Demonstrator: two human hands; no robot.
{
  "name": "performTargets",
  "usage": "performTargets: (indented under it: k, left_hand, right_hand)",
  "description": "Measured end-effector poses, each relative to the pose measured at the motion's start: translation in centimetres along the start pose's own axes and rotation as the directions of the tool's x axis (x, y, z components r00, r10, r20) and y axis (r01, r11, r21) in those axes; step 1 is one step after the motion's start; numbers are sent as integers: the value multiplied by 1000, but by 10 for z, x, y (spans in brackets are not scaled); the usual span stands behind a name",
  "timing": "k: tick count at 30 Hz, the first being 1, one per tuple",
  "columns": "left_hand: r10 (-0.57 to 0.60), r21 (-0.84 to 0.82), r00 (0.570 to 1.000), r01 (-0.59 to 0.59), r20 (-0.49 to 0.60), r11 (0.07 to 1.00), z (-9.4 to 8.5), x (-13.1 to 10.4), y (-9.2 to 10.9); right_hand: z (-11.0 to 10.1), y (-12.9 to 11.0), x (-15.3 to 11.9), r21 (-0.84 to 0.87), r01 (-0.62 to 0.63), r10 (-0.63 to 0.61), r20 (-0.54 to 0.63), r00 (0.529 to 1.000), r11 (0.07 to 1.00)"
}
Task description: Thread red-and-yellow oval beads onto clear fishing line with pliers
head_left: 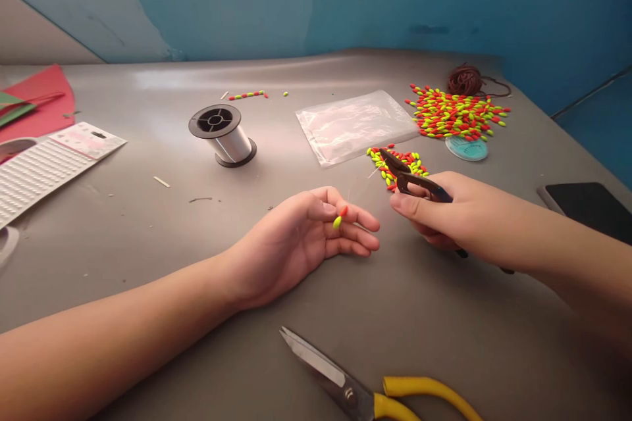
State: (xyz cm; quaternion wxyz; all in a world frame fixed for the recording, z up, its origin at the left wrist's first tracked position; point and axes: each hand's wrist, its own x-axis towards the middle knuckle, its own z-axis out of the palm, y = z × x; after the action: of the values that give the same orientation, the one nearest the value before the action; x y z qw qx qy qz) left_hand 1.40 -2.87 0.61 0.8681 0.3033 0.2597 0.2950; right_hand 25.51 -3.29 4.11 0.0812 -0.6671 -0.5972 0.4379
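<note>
Between the thumb and index finger of my left hand [316, 227], palm up, is a pinched strand with a red and a yellow-green fishing bead [338, 222]. A thin clear line rises from that pinch toward the pliers. My right hand [449, 210] is closed around dark-handled pliers [419, 181], whose jaws point up and left. A short pale line end [376, 170] shows by the jaws; whether they grip it I cannot tell. Behind the jaws lies a small pile of red and yellow-green beads [415, 161].
Left of centre stands a spool of clear line [230, 141]. A plastic bag [350, 125], a larger bead heap [454, 112], brown cord [464, 79] and a teal lid [467, 148] lie behind. Yellow-handled scissors [355, 391] are in front, a phone [587, 207] right, a white card [54, 164] left.
</note>
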Motion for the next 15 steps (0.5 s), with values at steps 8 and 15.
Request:
performTargets:
  k: [8, 15]
  left_hand:
    - [-5, 81, 1000, 7, -27, 997, 2, 0, 0]
    - [102, 170, 995, -102, 8, 980, 2, -4, -1]
  right_hand:
    - [-1, -9, -16, -274, 83, -86, 1, 996, 958]
    - [-4, -14, -25, -324, 140, -137, 31, 990, 936]
